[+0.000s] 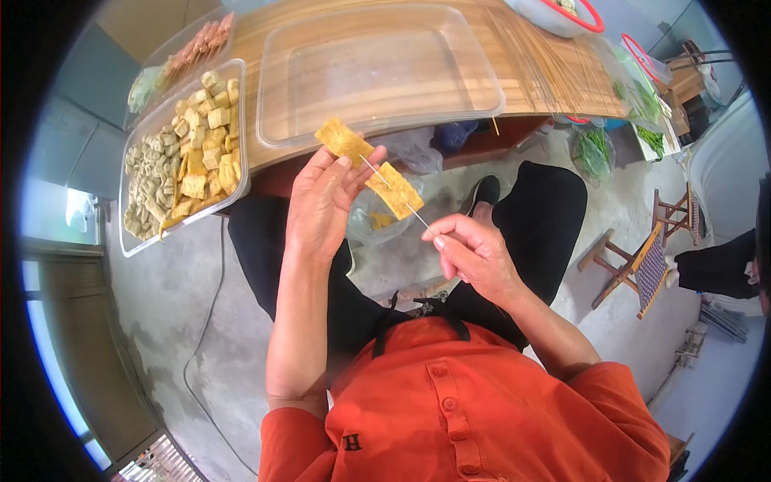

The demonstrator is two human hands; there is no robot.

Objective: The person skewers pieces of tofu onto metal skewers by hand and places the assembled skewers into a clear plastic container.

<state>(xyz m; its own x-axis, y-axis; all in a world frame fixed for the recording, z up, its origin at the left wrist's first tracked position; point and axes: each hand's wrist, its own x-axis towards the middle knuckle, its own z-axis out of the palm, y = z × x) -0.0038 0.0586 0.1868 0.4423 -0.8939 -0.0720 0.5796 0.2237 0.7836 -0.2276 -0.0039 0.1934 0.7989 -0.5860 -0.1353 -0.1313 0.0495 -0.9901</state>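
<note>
My left hand pinches a flat golden piece of fried tofu, its fingers closed on the lower edge. A thin skewer runs through a second tofu piece and reaches the first one. The skewer's lower end is held between the thumb and fingers of my right hand. Both tofu pieces hang in the air above my lap, in front of the table edge. Part of the first piece is hidden behind my left fingers.
On the wooden table stand a clear tray, a tub of tofu cubes and pale knotted pieces, and loose skewers. A plastic bag with yellow pieces lies below. Folding stools and another person's dark-clothed leg are at the right.
</note>
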